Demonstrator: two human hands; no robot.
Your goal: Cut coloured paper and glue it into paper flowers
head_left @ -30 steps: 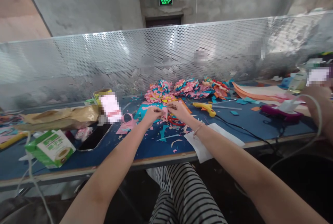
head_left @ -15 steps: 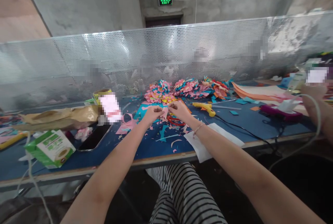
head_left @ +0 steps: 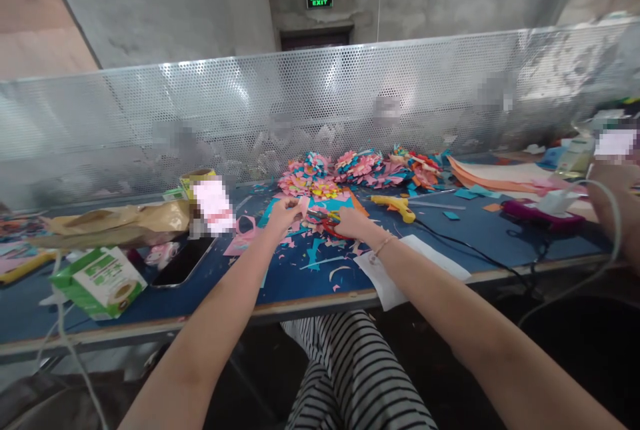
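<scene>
My left hand (head_left: 281, 215) pinches a small pink paper piece (head_left: 301, 207) just above the blue table (head_left: 480, 237). Close beside it, my right hand (head_left: 353, 223) lies on the red-handled scissors (head_left: 326, 222), fingers curled around the handles. Paper scraps in pink, blue and orange litter the table under both hands. Finished paper flowers (head_left: 350, 171) in pink, blue, yellow and orange are heaped just behind my hands.
A yellow glue gun (head_left: 395, 207) with a black cord lies right of my hands. White paper (head_left: 400, 277) overhangs the front edge. At left are a phone (head_left: 183, 262), a green carton (head_left: 103, 281) and a brown bag (head_left: 110, 223). Another person's arm (head_left: 617, 197) is at far right. A perforated metal screen (head_left: 320, 110) backs the table.
My hands have parted. The left hand kept the pink paper and rose slightly; the right hand dropped onto the scissors on the table.
</scene>
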